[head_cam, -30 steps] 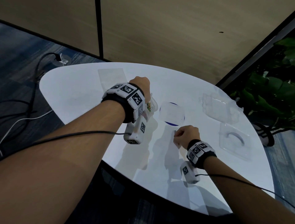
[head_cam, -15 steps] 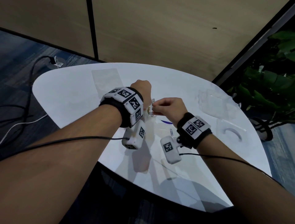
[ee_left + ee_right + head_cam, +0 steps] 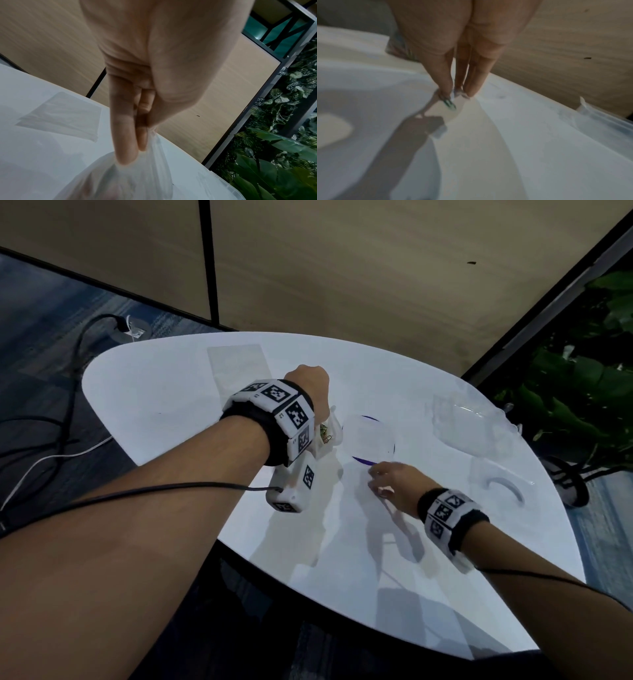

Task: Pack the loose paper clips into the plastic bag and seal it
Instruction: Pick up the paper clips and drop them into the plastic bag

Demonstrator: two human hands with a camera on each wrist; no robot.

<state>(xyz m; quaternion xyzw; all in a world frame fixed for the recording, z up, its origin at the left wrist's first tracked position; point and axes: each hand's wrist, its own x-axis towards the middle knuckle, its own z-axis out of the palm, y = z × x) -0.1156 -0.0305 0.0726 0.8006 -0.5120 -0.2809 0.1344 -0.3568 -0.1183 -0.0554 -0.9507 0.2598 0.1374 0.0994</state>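
Note:
My left hand (image 3: pixel 308 383) is raised above the white table (image 3: pixel 164 405) and pinches the top of a clear plastic bag (image 3: pixel 334 428). Several paper clips (image 3: pixel 325 437) show inside it. In the left wrist view the fingers (image 3: pixel 126 155) grip the bunched bag (image 3: pixel 137 178) at its mouth. My right hand (image 3: pixel 380 484) is down on the table, just in front of a round clear lid. In the blurred right wrist view its thumb and fingertips (image 3: pixel 457 94) close on one loose paper clip (image 3: pixel 449 103) lying on the table.
A round clear lid with a blue rim (image 3: pixel 370 436) lies right of the bag. A spare flat bag (image 3: pixel 238 364) sits at the back. Two clear plastic trays (image 3: pixel 469 426) (image 3: pixel 503 484) stand near the right edge, with a plant (image 3: pixel 582 392) beyond. Cables run over the floor on the left.
My right hand went from the table up to the bag's mouth and has come back down to the table. The left hand has kept the bag raised in about the same place.

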